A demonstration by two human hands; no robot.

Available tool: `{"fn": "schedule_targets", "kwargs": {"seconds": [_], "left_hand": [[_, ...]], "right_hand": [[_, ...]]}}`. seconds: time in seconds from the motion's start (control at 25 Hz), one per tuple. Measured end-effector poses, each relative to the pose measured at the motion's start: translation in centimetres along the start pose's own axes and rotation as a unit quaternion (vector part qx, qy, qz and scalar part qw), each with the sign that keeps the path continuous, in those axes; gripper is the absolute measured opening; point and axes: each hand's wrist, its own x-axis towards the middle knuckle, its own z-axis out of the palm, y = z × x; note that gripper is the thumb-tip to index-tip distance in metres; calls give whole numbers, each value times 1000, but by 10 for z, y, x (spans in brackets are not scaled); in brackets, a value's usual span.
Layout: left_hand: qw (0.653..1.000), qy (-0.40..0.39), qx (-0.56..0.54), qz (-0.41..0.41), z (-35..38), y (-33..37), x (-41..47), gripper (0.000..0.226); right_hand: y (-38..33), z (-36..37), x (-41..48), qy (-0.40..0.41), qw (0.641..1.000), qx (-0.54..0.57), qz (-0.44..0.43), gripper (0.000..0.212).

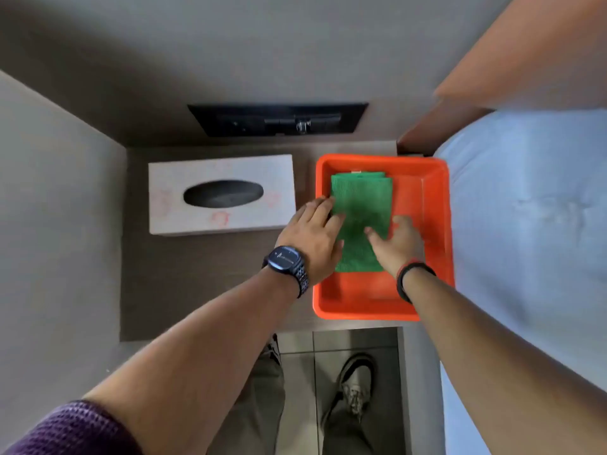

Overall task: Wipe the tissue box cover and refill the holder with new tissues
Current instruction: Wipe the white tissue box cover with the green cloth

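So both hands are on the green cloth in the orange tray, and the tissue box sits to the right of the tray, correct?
Not quite. In the head view the tissue box sits to the left of the orange tray. The rest holds: left hand and right hand are on the green cloth in the tray.

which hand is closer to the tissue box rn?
Left. The left hand sits just off the tissue box's near right corner, fingers on the green cloth in the orange tray. The right hand is farther right, inside the tray.
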Motion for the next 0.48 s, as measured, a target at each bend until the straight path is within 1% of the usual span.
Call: {"fn": "schedule_targets", "kwargs": {"seconds": [0.08, 0.16, 0.24, 0.28, 0.36, 0.44, 0.48], "left_hand": [[999, 6, 53, -9, 20, -11, 15, 55], [996, -3, 84, -17, 33, -19, 24, 59], [995, -6, 97, -16, 42, -20, 26, 61], [995, -9, 97, -16, 43, -20, 27, 62], [996, -14, 91, -12, 38, -19, 28, 64], [996, -23, 83, -10, 34, -21, 29, 65], [997, -30, 76, -4, 33, -22, 29, 65]], "right_hand": [[-2, 13, 17, 25, 999, 7, 19, 71], [-4, 20, 27, 53, 998, -12, 23, 75], [-6, 24, 32, 54, 998, -10, 25, 75], [-7, 24, 34, 45, 998, 13, 32, 74], [-12, 22, 37, 24, 996, 68, 55, 63], [-16, 21, 39, -8, 993, 103, 59, 40], [-17, 20, 38, -22, 992, 109, 52, 32]]}}
